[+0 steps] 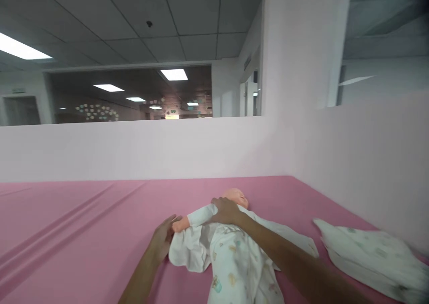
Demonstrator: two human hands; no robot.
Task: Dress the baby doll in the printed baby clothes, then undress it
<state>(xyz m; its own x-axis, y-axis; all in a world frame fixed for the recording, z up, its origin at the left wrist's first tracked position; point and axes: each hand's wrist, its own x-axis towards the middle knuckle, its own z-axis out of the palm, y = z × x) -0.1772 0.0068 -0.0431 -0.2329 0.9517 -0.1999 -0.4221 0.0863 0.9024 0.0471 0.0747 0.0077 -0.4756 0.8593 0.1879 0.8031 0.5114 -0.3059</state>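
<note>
A baby doll [235, 196] lies on its back on a pink sheet, its head away from me and turned to the right. It wears a white sleeved top, and a white cloth printed with small pastel figures [229, 259] covers its lower body. My left hand [163, 238] is closed around the doll's outstretched hand [181, 225] at the left. My right hand [227, 211] reaches across the body and grips the white sleeve [203, 214] near the shoulder. White fabric of the garment [191, 250] spreads out beneath the arm. My right forearm hides part of the doll's torso.
A folded white printed cloth [375, 255] lies on the pink sheet [83, 232] at the right, by the side wall. White walls [134, 149] border the bed at the back and right, with windows above. Creases run across the sheet at left.
</note>
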